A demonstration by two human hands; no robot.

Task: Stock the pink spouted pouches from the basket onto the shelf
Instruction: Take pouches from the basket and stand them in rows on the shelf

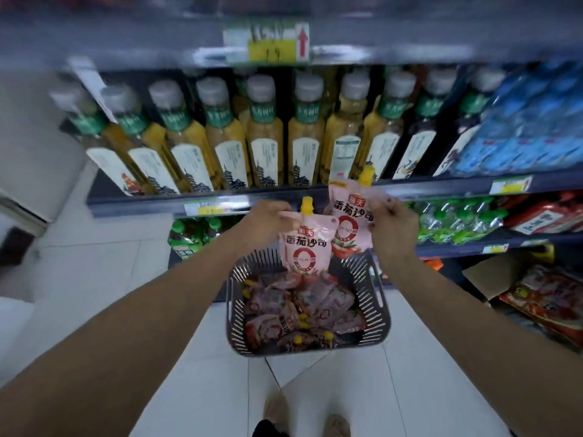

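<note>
Fingers (279, 209) pinched round two pouches (304, 247)

Both bare forearms stretched forward, left hand (268, 217) pinching lower pouch (304, 247) top, right hand (394, 225) pinching upper pouch (347, 212) edge

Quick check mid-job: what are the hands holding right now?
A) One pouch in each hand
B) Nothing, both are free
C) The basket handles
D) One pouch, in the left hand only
A: the left hand pinches the top corner of one pink pouch, and the right hand grips a second pouch, both raised above the basket.
</note>
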